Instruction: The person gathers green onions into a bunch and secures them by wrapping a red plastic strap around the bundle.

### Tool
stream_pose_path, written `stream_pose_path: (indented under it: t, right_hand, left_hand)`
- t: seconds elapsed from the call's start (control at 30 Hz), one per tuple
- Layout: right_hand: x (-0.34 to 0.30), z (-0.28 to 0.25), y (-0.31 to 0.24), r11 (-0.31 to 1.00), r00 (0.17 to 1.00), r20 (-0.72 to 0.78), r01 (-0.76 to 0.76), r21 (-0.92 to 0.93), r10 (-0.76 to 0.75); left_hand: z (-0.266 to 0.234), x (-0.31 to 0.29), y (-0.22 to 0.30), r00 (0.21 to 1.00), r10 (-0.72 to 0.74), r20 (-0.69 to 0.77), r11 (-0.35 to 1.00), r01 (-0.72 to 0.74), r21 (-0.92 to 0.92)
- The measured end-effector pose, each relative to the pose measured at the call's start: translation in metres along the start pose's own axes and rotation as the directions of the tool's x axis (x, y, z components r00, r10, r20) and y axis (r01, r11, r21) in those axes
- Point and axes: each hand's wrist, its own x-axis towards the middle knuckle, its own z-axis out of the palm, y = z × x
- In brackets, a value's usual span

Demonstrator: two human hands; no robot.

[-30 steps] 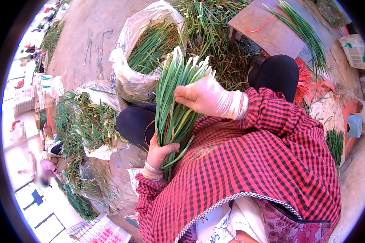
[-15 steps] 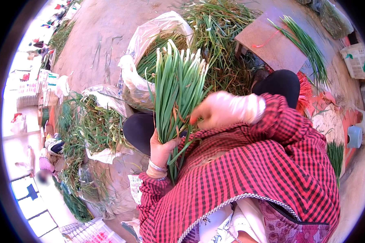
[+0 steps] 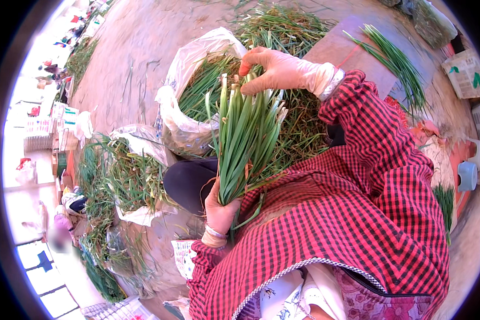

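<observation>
My left hand (image 3: 221, 210) is closed round the lower, leafy part of a bunch of garlic chives (image 3: 245, 138), holding it upright with the pale stalk ends on top. Thin gloves seem to cover both hands. Over the top of the bunch reaches my right hand (image 3: 280, 72), its thumb and forefinger bent round a few white stalk ends. The exact pinch is partly hidden by the fingers.
Behind the bunch stands an open white plastic sack (image 3: 170, 101) of loose greens. A heap of trimmings (image 3: 282, 29) lies beyond it. On the low board (image 3: 330, 48) at right rests a sorted chive bundle (image 3: 392, 66). More greens (image 3: 133, 176) spread at left.
My right hand has moved up from beside the lower leaves to the white stalk ends. The bunch in my left hand has shifted slightly right and down.
</observation>
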Motion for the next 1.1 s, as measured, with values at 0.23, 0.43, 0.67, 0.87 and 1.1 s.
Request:
stream_pose_path:
  t: [0.23, 0.43, 0.67, 0.87, 1.1]
  right_hand:
    - [-0.013, 0.003, 0.014, 0.912, 0.951, 0.222, -0.276, 0.302, 0.214]
    - [-0.028, 0.014, 0.015, 0.886, 0.943, 0.284, -0.276, 0.372, 0.174]
    - [-0.042, 0.033, 0.026, 0.906, 0.978, 0.121, -0.202, 0.373, 0.169]
    - [-0.046, 0.037, 0.019, 0.991, 0.973, -0.196, -0.131, -0.039, 0.121]
    - [-0.031, -0.002, 0.042, 0.962, 0.869, -0.494, -0.119, -0.248, -0.020]
  left_hand:
    - [0.002, 0.001, -0.007, 0.999, 0.017, 0.050, 0.997, -0.021, 0.079]
    - [0.003, 0.004, 0.001, 0.985, -0.117, 0.124, 0.993, 0.114, 0.025]
    - [-0.009, 0.008, 0.001, 0.948, -0.151, 0.280, 0.988, 0.154, 0.009]
    - [0.004, 0.001, 0.013, 0.962, -0.199, 0.186, 0.979, 0.203, -0.002]
    - [-0.010, -0.004, 0.021, 0.946, -0.216, 0.243, 0.976, 0.204, 0.072]
